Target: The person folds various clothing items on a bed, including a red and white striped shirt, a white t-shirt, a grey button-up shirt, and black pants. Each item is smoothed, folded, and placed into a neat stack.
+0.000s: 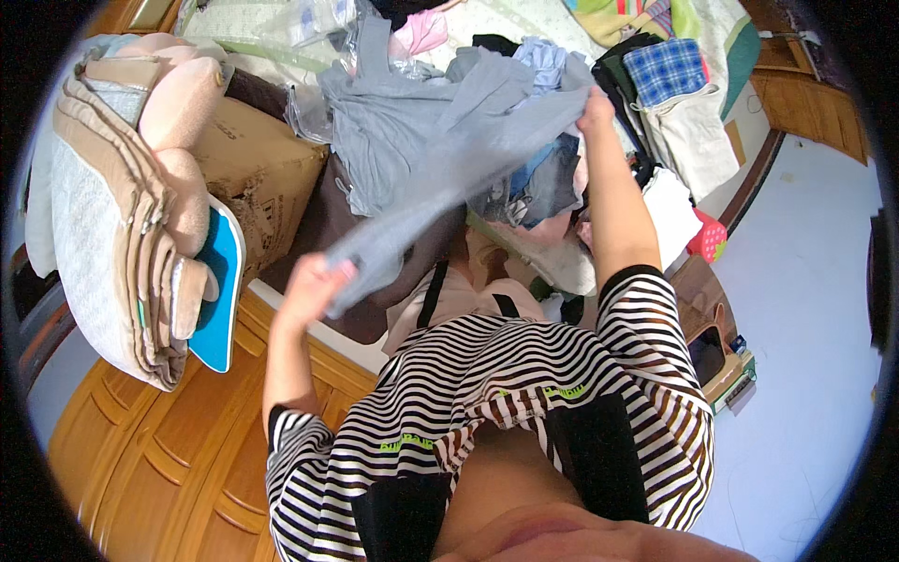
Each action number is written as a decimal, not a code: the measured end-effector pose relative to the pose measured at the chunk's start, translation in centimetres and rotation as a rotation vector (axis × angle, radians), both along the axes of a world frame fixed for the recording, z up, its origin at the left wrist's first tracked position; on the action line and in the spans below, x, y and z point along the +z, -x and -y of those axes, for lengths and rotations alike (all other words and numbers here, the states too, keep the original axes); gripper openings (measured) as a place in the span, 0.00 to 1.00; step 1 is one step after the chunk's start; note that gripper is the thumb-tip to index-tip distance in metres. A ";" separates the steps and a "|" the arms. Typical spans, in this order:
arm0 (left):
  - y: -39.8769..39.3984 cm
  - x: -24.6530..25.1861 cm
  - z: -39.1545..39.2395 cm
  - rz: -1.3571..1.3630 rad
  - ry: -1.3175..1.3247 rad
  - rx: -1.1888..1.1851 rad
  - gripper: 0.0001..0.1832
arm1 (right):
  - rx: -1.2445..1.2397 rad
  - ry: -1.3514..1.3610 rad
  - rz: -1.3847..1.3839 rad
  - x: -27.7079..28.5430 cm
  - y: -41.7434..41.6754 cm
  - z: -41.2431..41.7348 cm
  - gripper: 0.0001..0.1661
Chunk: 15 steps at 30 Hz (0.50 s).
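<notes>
A grey cloth garment (449, 154) is stretched slantwise between my two hands, blurred by motion along its lower edge. My left hand (316, 281) grips its near end at the lower left. At the upper right my right hand (597, 112) pinches another edge of it, with the arm reaching forward. The garment's far part, with a strap-like piece, lies over the bed's edge. Light blue crumpled cloth (541, 63) lies behind it, and a pink cloth (421, 31) farther back. Beneath the garment, dark and blue clothes (548, 183) show in a heap.
A cardboard box (253, 161) stands at the left, beside a stack of folded beige and white bedding (98, 232) and a blue board (218, 309). On the right are a blue plaid cloth (664, 70), off-white trousers (688, 140), a white cloth (667, 218) and a red dotted item (708, 235).
</notes>
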<state>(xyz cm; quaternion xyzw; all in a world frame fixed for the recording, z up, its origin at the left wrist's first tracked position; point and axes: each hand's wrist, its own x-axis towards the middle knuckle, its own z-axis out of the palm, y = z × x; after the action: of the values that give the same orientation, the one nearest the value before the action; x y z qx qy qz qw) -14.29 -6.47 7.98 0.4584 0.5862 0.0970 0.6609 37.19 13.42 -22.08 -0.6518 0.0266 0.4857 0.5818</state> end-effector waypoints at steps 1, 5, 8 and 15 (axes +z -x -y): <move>-1.0 1.2 -3.2 0.006 -0.143 0.179 0.16 | 0.136 -0.076 -0.190 0.6 -5.1 -1.6 0.21; -2.6 5.8 -15.2 -0.038 -0.685 0.500 0.20 | 0.019 -0.333 0.011 12.8 -8.8 -10.5 0.19; -0.4 12.4 -24.3 -0.179 -1.095 0.489 0.27 | -0.078 -0.503 -0.098 24.1 -6.4 -16.4 0.19; -3.1 27.1 -30.1 -0.360 -1.998 0.201 0.23 | 0.004 -0.947 0.044 44.3 -12.9 -15.6 0.06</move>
<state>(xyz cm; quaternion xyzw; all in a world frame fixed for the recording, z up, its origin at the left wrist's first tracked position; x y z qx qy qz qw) -11.15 23.64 35.12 0.7567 0.3639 0.5265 -0.1331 50.10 28.99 22.19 -0.3252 -0.2111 0.4315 0.8146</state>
